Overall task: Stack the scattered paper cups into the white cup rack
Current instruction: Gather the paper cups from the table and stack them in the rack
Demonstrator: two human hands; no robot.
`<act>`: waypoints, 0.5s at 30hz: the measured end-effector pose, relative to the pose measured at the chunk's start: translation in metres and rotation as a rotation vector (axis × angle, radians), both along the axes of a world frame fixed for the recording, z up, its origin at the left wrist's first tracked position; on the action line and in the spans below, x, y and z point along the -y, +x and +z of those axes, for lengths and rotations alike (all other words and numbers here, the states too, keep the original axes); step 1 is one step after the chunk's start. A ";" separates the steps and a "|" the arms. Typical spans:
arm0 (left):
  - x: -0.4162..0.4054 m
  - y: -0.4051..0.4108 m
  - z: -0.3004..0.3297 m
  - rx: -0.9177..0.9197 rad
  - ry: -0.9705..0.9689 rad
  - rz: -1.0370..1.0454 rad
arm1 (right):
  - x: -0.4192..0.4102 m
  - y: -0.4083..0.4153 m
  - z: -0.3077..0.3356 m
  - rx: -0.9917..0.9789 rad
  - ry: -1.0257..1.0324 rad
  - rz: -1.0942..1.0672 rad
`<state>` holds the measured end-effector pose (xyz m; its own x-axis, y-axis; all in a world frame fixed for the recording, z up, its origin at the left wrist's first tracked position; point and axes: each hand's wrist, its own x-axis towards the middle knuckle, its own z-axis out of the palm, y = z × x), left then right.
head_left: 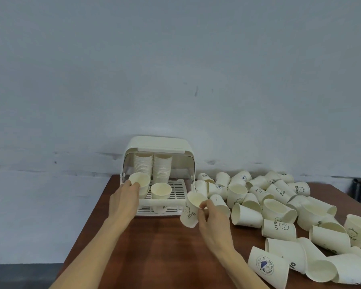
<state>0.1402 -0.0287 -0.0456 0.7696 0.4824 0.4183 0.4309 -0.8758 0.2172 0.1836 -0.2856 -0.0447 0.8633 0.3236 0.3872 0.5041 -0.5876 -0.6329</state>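
Brown surface (154,247) has bare room near its left edge; left hand (124,200) grips a cup (139,181) w/ curled fingers at the rack (176,189), right hand (214,221) pinches another cup (190,211).

A pale grey-blue wall (175,69) fills the far side, scuffed with a few dark marks and a rough, stained band low down. A dark reddish-brown wooden bench (154,247) stands against it. At near left lies a strip of dark floor (19,276). The light is soft and even.
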 end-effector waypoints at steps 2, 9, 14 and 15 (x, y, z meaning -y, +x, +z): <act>-0.001 0.000 0.001 -0.031 0.007 0.003 | -0.013 0.003 0.013 0.060 0.015 0.041; -0.005 -0.006 -0.002 -0.185 0.021 0.011 | -0.074 0.017 0.047 0.233 0.007 0.083; -0.004 -0.007 -0.005 -0.187 0.033 0.001 | -0.103 0.027 0.051 0.220 -0.101 0.076; -0.004 -0.007 -0.005 -0.189 0.042 -0.001 | -0.107 0.030 0.049 0.216 -0.132 0.074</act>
